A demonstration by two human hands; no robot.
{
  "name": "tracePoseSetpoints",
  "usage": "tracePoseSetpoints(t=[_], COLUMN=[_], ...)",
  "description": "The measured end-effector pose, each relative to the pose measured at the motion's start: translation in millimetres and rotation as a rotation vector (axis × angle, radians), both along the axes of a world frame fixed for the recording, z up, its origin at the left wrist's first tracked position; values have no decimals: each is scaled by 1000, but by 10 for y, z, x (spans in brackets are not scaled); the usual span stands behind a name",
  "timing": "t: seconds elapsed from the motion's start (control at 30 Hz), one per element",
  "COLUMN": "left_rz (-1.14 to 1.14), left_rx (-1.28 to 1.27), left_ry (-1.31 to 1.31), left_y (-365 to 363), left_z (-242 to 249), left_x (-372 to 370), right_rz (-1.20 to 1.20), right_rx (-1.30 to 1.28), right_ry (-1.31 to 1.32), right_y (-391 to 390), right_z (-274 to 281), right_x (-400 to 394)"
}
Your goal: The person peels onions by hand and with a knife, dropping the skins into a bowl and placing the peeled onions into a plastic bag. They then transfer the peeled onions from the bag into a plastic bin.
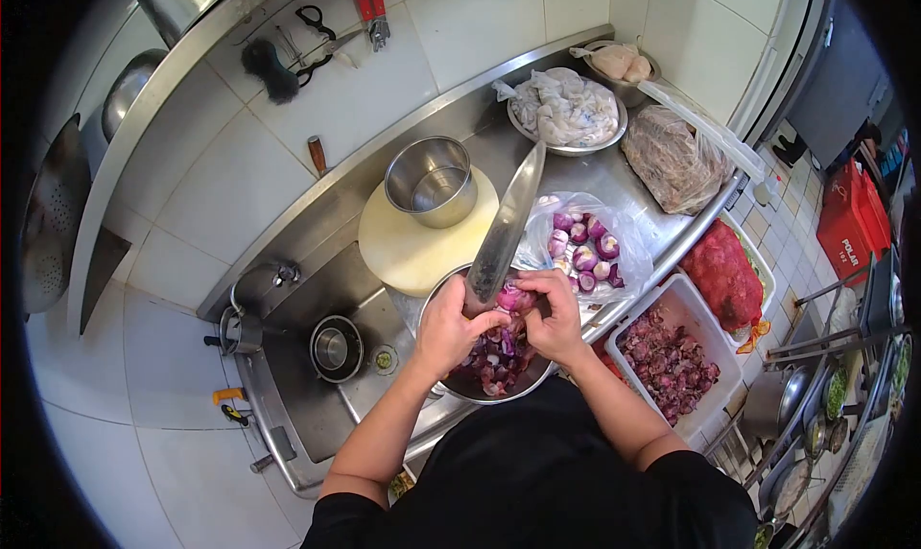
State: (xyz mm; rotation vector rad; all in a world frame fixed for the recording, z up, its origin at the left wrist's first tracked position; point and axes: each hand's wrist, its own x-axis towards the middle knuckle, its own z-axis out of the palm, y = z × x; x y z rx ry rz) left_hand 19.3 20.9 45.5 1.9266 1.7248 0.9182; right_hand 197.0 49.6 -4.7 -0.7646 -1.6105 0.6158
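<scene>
A large knife points up and away, its blade base held in my left hand, whose thumb reaches toward a purple onion. My right hand has its fingers closed on the same onion from the other side. Both hands are over a steel bowl that holds onion pieces and skins. Just beyond, an open plastic bag holds several peeled purple onions. The knife handle is hidden by my left hand.
Behind the bowl, a steel pot stands on a round cutting board. The sink is at left. At right are a white bin of onion skins and a red mesh sack. Bagged food lies at the counter's far right.
</scene>
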Motion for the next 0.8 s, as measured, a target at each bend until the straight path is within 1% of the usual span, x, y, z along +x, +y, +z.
tracePoseSetpoints(t=[0.03, 0.07, 0.13, 0.2, 0.23, 0.27, 0.33, 0.37, 0.4, 0.47, 0.6, 0.67, 0.7, 0.73, 0.77, 0.8], left_rz=[14, 12, 57, 56, 55, 59, -18, -33, -27, -124, -146, -191, -192, -178, -164, -164], left_rx=[-40, -42, -126, -137, -150, -152, -163, -253, -254, -241, -272, -98, -98, -162, -225, -224], left_ry=[-78, -78, -279, -302, -324, -327, -131, -85, -87, -84, -136, -130, -131, -112, -94, -93], left_y=[-9, -22, -38, -28, -14, 7, 65, 78, 80, 92, 85, 87, 86, 83, 82, 78], left_z=[-39, -72, -53, 46, 88, 97, 153, 194, 230, 272, 200, 191, 187, 184, 183, 162], left_x=[3, 7, 36, 13, -15, -60, -167, -209, -226, -244, -257, -243, -242, -244, -246, -239], right_rz=[-1, 3, 8, 88, 91, 136, 190, 221, 251, 255, 247, 247, 251, 251, 218, 187], right_rx=[0, -10, -20, -59, -61, -69, -75, -75, -77, -73, -47, -55, -61, -62, -47, -30], right_ry=[0, -1, -3, -55, -57, -68, -82, -30, 23, 11, -24, -34, -45, -46, -73, -99], right_y=[3, -2, -20, -47, -49, -50, -52, -79, -102, -108, -88, -86, -84, -84, -83, -77], right_z=[3, 8, 78, 155, 143, 120, 74, 42, 26, 11, 8, 17, 20, 20, 20, 20], right_x=[-4, -8, -6, 7, 15, 27, 9, -14, -30, -38, -32, -25, -21, -19, -19, -20])
